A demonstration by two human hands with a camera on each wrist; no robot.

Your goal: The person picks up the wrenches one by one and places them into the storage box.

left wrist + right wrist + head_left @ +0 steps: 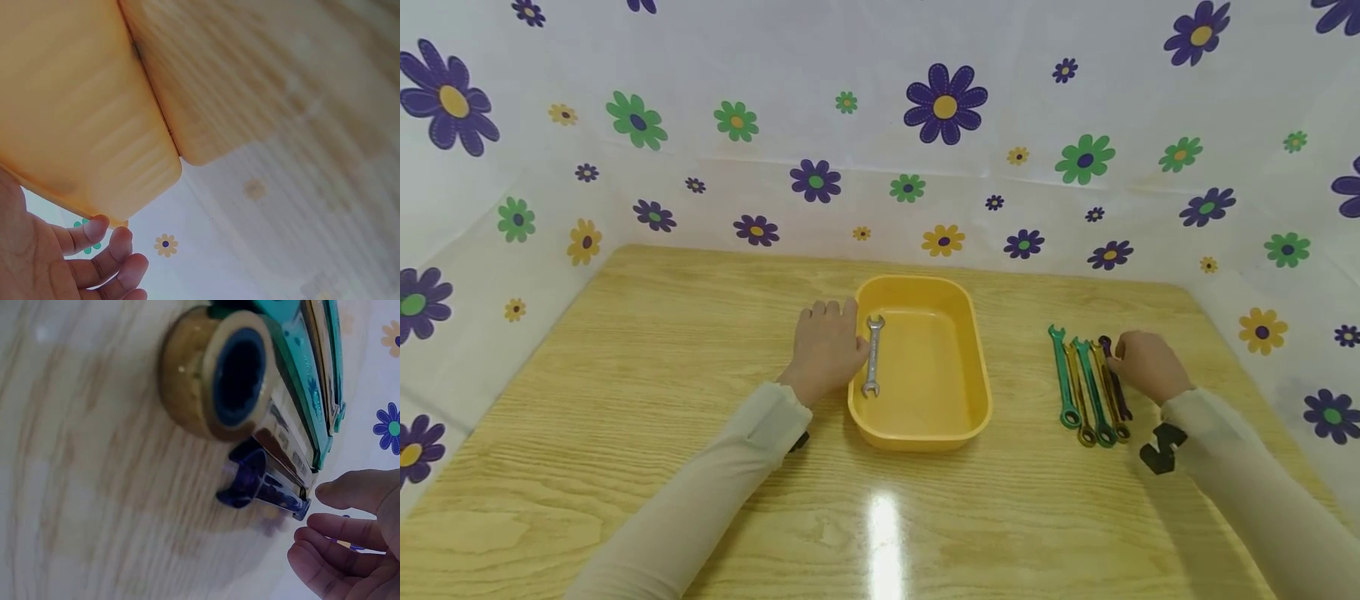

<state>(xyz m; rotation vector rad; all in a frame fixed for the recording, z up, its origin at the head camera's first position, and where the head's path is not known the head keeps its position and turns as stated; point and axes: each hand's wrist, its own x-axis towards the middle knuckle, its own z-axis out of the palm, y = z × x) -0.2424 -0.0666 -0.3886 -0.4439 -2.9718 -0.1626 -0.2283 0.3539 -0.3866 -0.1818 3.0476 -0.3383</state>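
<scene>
Nearest the viewer, two pale sleeves (700, 483) extend forward over the wood-grain table (715, 317). A black fitting (1162, 450) sits at the right wrist.

Beyond the right sleeve, five wrenches lie side by side on the table. From left to right: a green wrench (1062, 371), a gold wrench (1077, 390), a second green wrench (1092, 383), a second gold wrench (1107, 387) and a purple wrench (1117, 383). The four green and gold units have their ring ends toward the viewer; the purple unit has its forked end there.

The right hand (1148, 367) is at the far end of the purple wrench. Thumb and fingers are bent, with a narrow gap between them, and grip nothing; contact with the wrench cannot be confirmed.

Left of the group, well apart, stands a yellow tray (917, 441). The left hand (826, 350) rests at its left rim, fingers loosely bent along the outside, thumb over the rim.

Inside, a silver double-ended wrench (873, 357) lies along the left wall.

Farthest back hangs a white flower-print cloth (880, 50).
</scene>
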